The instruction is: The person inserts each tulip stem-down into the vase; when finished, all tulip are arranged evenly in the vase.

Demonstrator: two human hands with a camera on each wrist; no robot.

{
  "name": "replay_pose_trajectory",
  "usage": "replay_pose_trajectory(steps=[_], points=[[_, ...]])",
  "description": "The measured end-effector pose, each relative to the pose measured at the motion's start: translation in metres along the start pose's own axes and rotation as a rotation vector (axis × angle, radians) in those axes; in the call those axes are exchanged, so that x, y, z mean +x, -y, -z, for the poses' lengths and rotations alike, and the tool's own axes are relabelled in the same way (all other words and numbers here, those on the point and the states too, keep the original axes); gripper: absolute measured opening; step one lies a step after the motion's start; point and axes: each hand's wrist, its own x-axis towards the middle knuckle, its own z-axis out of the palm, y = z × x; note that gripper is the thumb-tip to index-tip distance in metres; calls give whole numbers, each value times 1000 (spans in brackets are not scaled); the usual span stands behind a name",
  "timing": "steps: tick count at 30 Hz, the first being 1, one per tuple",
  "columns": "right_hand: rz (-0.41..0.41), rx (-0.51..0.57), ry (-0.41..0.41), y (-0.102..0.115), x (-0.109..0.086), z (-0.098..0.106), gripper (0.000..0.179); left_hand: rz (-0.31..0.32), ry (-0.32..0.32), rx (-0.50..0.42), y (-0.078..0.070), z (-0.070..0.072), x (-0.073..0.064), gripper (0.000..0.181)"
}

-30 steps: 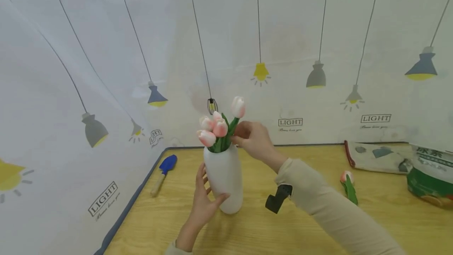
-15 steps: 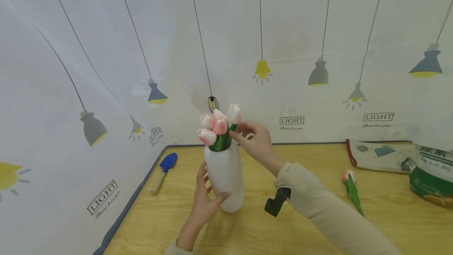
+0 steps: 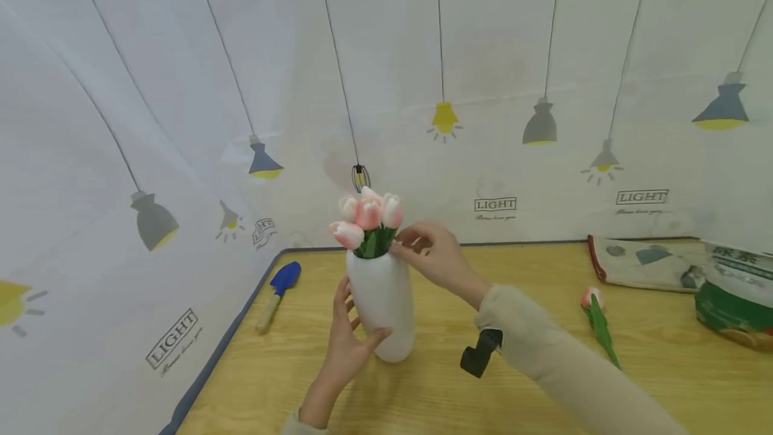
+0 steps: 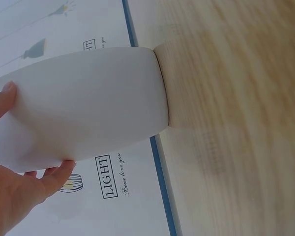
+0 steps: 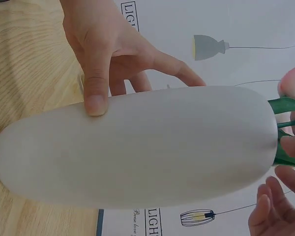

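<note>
A tall white vase point(image 3: 382, 307) stands on the wooden table, tilted slightly in the head view. My left hand point(image 3: 345, 348) grips its lower side, thumb at the front and fingers around the left; the left wrist view shows the vase base point(image 4: 155, 88) at the tabletop. Several pink-and-white tulips point(image 3: 349, 235) fill the mouth. At the right of the rim, my right hand point(image 3: 437, 257) pinches the green stem of one tulip point(image 3: 392, 211), its bloom level with the others. In the right wrist view, thumb and fingertips point(image 5: 292, 147) are right at the vase mouth, beside green leaves.
A blue trowel point(image 3: 280, 291) with a wooden handle lies at the left. To the right is a loose tulip point(image 3: 598, 327), with a folded patterned cloth point(image 3: 640, 264) and a green-and-white bag point(image 3: 733, 304) farther over. A lamp-printed white sheet point(image 3: 483, 52) hangs behind the table.
The tulip in my right hand has sunk lower into the vase, its bloom dropping to the level of the others. My right hand has moved slightly down toward the rim. The left hand stays put.
</note>
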Motion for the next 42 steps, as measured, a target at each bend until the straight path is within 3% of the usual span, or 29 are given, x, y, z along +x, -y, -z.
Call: replay_pose_trajectory(steps=[4,9,20,26,30,36,42], points=[[24,4,13,-12,-15,19,27,0,6,0,1,-1,-1,102],[29,-37,-2,-44,-38,52,28,-2,6,6,1,-1,0,103],[-195,-270,-77,-128,-119,129,31,-7,-7,7,3,-3,-1,103],[-330,-475,-90,-167,-156,167,26,5,-2,5,0,-4,-1,104],[-383,-540,-38,-182,-165,176,22,-10,-11,5,-3,-1,-1,104],[-453,-531,51,-188,-163,168,23,-8,-3,-2,-3,0,-1,103],[-491,-544,56,-187,-161,166,18,2,5,-13,0,-3,-1,103]])
